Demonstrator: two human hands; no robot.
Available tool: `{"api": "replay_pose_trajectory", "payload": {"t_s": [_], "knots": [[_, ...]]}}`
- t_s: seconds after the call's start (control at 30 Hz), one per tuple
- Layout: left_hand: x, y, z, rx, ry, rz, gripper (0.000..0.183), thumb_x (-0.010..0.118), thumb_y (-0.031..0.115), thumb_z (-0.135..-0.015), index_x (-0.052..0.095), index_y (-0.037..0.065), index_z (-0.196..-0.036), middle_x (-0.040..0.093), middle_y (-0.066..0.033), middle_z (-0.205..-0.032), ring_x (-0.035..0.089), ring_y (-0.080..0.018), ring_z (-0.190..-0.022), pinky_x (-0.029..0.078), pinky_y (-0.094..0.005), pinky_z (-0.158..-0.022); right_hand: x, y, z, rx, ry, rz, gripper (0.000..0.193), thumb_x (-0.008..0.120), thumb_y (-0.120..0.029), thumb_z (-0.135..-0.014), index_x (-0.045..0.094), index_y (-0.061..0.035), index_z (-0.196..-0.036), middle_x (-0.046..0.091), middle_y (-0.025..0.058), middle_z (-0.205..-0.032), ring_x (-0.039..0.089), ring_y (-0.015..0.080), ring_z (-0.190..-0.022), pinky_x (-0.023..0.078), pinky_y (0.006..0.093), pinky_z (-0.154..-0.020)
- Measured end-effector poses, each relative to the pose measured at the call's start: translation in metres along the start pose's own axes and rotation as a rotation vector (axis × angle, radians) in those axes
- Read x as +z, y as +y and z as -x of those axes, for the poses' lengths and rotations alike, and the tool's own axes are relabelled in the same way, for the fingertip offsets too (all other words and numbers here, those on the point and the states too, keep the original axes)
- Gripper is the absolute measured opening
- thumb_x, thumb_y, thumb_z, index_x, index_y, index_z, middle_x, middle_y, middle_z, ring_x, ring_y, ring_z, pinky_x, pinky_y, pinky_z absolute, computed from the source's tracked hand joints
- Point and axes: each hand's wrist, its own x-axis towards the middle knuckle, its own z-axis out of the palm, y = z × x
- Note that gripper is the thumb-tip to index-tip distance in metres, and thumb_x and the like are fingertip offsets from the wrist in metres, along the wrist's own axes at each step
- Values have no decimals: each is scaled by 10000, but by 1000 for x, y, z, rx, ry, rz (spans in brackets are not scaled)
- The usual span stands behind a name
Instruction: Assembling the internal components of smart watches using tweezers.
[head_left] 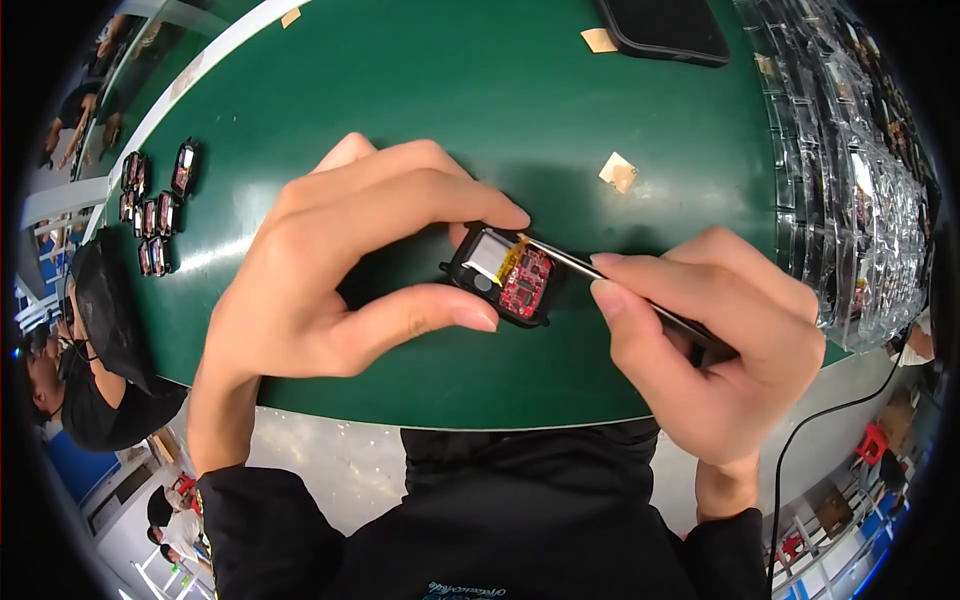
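Your left hand (335, 262) has its grip around a black case (503, 277), and your right hand (722, 345) pinches a slim metal tool (572, 264), its tip at the case's yellow tape (516, 262). The case is over the bench (420, 90), between smaller-looking cases (184, 170) at left and clear plastic trays (850, 190) at right.

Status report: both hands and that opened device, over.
Left hand holding opened black electronic device by its edges. Right hand holding slim metal tool, tip at yellow tape. Nothing visibly blocking.
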Motion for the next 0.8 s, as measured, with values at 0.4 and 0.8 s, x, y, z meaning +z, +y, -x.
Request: {"api": "replay_pose_trajectory", "payload": {"t_s": [0.4,0.8], "knots": [[2,-5,0,32,-28,38,663,876,544,-803,816,-21,-1145,796,-124,-1039,706,-243,-902,382,-368,-800,-5,4,-1,13,-84,-5,180,854,47,-800,854,27,-979,698,51,-740,530,67,-576,333,233,-525],[1,-2,-1,40,-14,44,649,862,523,-809,816,-37,-1134,795,-138,-1027,688,-238,-871,383,-365,-794,-5,2,0,23,-52,-19,177,827,59,-759,837,33,-934,676,53,-716,535,77,-575,327,241,-526]]}}
